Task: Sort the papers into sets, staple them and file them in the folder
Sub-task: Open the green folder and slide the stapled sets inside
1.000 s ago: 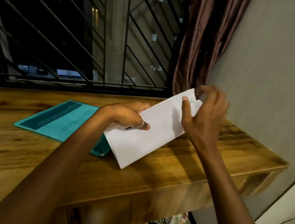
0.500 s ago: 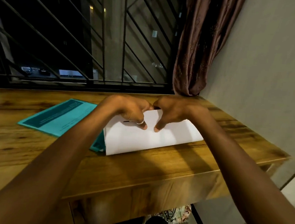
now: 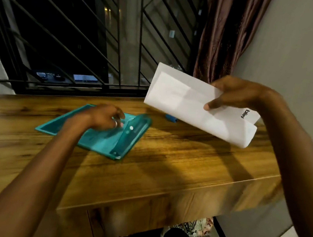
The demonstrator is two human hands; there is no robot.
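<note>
Left hand (image 3: 105, 117) is a smear over the teal folder (image 3: 97, 141), and there's no telling whether the fingers pinch its flap or just touch it. A small blue thing (image 3: 170, 118) on the table (image 3: 166, 175) peeks from behind the folded papers (image 3: 181, 101), mostly hidden. The black lettering (image 3: 245, 114) on them is cut short by the wrist of the right hand (image 3: 234, 94).

You have the table (image 3: 166, 175) open along its front edge; the folder (image 3: 97, 141) blocks left of centre, a small blue object (image 3: 170, 118) the back edge, raised papers (image 3: 181, 101) the back right corner.
</note>
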